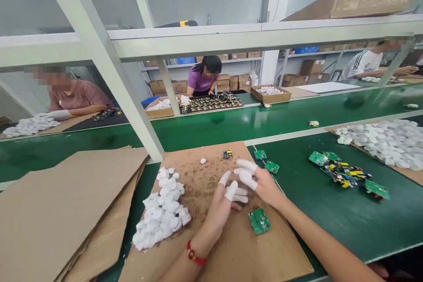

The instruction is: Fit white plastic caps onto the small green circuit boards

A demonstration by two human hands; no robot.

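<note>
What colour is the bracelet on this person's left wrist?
Red, with a small dark bead; the bracelet shows best in the head view.

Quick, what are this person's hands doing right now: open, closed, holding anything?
Left hand: loosely open, fingers half curled, nothing visibly held.
Right hand: loosely open, fingers bent, nothing visibly held.
</note>
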